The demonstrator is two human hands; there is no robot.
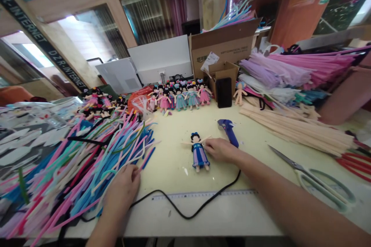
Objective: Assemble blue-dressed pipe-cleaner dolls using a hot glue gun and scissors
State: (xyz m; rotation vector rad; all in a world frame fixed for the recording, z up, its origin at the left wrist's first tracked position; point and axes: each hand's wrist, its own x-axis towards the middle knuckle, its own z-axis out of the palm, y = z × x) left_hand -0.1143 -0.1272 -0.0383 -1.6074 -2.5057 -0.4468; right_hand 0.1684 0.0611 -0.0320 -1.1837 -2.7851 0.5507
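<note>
A small doll (199,153) in a blue and lilac dress is laid face up on the table (171,135), in front of the person and between the two hands. Its side and one outstretched arm are met by the fingers (211,145) of the right hand (220,150), which are curled and set close together; whether the arm is pinched between them cannot be told. The left hand (124,185) is rested well apart from the doll, at the edge of a heap of fuzzy craft stems (113,154), with its fingers loosely bent; whether a stem is gripped there cannot be told.

Open room is left on the yellowish tabletop between the doll and the heap, and also beyond its head, as far as a row of finished dolls (180,98). On the right, space is bounded by a purple glue gun (231,133), placed just past the right hand, and farther out by scissors (303,168). On the near side, a black cord (185,216) is looped across a ruler (203,194), and the table's near edge is reached only after these.

The doll's head is pointed toward the far side, its feet toward the person. Its long axis is tilted slightly, the feet being set a little rightward, while its arms are stretched out sideways.
</note>
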